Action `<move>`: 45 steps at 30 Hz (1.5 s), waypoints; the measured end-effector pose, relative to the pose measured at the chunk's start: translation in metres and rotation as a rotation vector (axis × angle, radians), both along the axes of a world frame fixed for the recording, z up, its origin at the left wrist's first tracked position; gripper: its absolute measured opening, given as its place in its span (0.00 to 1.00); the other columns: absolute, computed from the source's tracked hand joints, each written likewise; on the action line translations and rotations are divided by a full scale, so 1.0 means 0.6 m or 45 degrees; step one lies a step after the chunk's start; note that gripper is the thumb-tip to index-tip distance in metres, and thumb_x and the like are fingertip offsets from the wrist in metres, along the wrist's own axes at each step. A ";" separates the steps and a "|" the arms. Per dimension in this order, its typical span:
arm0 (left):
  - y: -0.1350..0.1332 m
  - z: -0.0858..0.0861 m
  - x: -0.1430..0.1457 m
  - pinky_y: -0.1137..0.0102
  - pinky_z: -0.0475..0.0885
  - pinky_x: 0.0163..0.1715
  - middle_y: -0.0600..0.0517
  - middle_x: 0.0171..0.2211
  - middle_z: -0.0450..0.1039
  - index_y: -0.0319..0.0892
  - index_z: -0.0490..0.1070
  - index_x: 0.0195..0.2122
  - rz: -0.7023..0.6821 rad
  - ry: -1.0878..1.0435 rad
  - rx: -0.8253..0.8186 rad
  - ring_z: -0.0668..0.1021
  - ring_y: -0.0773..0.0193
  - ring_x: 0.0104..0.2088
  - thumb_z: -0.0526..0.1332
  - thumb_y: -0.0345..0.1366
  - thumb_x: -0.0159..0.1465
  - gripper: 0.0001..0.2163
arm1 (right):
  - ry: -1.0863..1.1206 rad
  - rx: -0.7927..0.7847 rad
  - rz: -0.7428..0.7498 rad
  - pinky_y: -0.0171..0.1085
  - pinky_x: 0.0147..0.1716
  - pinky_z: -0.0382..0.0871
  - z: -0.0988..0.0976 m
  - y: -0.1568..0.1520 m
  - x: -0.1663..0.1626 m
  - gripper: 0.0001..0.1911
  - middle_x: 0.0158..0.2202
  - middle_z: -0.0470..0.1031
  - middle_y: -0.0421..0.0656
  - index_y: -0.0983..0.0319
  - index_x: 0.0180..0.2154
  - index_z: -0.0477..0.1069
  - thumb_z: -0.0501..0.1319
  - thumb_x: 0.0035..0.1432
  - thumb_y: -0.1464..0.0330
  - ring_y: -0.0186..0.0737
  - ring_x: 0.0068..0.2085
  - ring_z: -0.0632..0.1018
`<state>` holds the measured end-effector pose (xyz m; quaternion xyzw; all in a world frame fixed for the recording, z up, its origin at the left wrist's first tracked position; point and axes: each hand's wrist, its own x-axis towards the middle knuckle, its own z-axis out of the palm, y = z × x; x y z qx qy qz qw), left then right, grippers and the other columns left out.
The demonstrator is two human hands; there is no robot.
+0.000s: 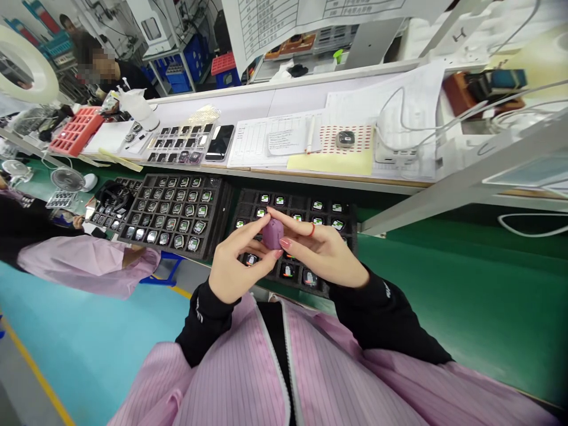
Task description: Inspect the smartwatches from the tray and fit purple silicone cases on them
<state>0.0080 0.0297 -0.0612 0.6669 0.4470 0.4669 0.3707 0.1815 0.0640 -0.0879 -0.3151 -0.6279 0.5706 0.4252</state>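
My left hand [237,260] and my right hand [322,248] meet in front of my chest. Both pinch a small purple object [272,233] between their fingertips. I cannot make out what the object is. A red band sits on one finger of my right hand. Right behind the hands lies a black compartment tray [348,228] with small screen-faced devices in some of its cells. A second black tray [219,204], nearly full of the same devices, lies to its left.
A green belt [465,284] runs to the right. On the raised shelf lie papers [266,139], a black phone [219,143], another tray of parts [180,145], a red rack [75,131] and white cables [426,127]. Another person's pink sleeve [84,260] reaches in at left.
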 end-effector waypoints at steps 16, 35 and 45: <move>-0.013 0.008 0.007 0.78 0.78 0.39 0.43 0.40 0.78 0.31 0.66 0.61 -0.030 0.046 -0.217 0.80 0.70 0.32 0.62 0.31 0.61 0.26 | 0.009 -0.111 -0.007 0.28 0.49 0.77 -0.005 -0.010 0.015 0.29 0.52 0.74 0.44 0.63 0.60 0.67 0.63 0.59 0.60 0.32 0.47 0.79; -0.018 -0.004 0.038 0.81 0.78 0.38 0.50 0.44 0.78 0.35 0.67 0.59 0.041 0.431 0.165 0.80 0.75 0.31 0.58 0.25 0.56 0.27 | -0.062 -0.160 -0.058 0.28 0.51 0.76 -0.012 -0.023 0.029 0.31 0.47 0.77 0.41 0.64 0.61 0.65 0.62 0.57 0.62 0.31 0.44 0.80; -0.022 -0.029 0.046 0.78 0.78 0.38 0.44 0.46 0.76 0.29 0.65 0.58 0.165 0.657 0.330 0.80 0.71 0.32 0.55 0.26 0.56 0.25 | -0.095 -0.132 -0.083 0.30 0.51 0.76 -0.023 -0.017 0.023 0.31 0.46 0.77 0.41 0.65 0.60 0.67 0.62 0.55 0.63 0.32 0.43 0.80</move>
